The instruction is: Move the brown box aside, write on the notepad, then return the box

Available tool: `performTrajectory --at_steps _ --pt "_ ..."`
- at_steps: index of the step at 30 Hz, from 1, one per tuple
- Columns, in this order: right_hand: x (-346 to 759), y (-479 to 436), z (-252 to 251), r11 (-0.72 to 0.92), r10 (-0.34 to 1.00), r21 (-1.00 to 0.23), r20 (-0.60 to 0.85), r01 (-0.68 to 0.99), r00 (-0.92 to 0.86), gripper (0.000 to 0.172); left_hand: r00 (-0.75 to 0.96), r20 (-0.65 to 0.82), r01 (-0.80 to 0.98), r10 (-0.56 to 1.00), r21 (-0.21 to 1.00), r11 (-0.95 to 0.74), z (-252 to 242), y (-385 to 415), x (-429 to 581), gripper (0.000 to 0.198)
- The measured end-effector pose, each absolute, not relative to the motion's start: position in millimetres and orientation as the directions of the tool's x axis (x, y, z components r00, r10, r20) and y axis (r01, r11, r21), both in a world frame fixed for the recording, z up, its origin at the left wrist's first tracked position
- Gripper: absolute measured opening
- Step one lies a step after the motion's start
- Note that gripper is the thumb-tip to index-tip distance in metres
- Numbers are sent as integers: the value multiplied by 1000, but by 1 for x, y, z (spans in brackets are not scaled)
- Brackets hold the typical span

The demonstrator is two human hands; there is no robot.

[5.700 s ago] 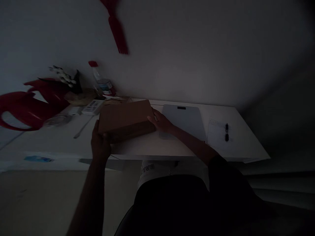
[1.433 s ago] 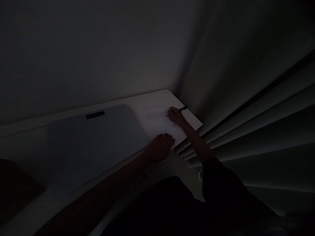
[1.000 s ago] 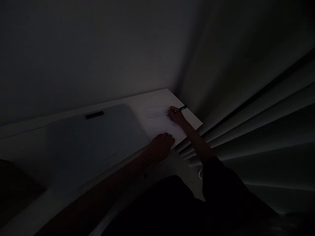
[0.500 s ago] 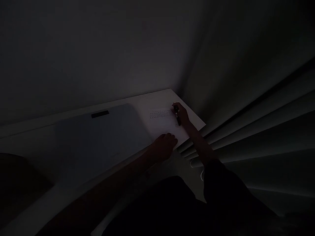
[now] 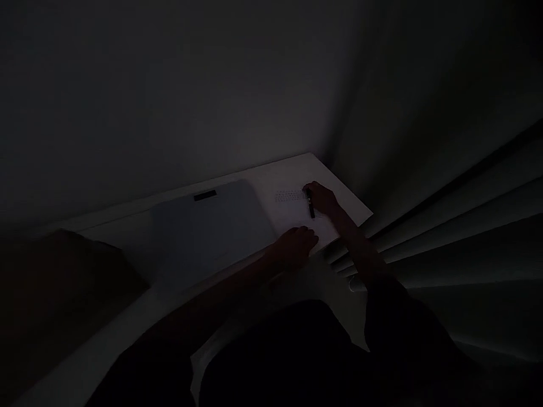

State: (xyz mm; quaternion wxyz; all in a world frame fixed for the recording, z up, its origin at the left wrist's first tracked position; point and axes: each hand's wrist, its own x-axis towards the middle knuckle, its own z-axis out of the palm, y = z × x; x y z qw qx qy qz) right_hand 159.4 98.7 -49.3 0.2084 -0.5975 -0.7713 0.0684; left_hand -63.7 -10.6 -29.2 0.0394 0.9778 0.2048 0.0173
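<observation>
On the white desk (image 5: 127,339), at the 2 o'clock corner beside the pale pleated curtain (image 5: 445,226), I see a flat grey rectangular pad (image 5: 207,237) lying at 9 o'clock of a white handwritten sheet of paper (image 5: 292,212). My left hand (image 5: 297,249) rests knuckles-up on the sheet's 6 o'clock edge, apparently pinning it, grasping nothing. My right hand (image 5: 324,198), forearm extended, pinches a slim black pen (image 5: 311,204) lying low across the sheet.
</observation>
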Motion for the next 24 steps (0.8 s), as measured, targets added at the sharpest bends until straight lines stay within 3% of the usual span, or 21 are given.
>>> performTrajectory --at_steps 6,13,20,24 --pt "157 98 -46 229 964 -459 229 858 -134 34 919 1 394 394 5 -919 -39 -7 -63 40" --pt "157 91 -42 184 977 -519 193 835 -96 38 940 72 341 334 -274 -899 -36 -21 -65 33" --pt "165 103 -59 304 920 -464 370 832 -130 36 917 96 396 387 -327 -858 -35 -61 -108 27" --pt "166 104 -58 317 898 -436 425 842 -118 33 843 257 535 473 -306 -788 -41 -83 -166 21"
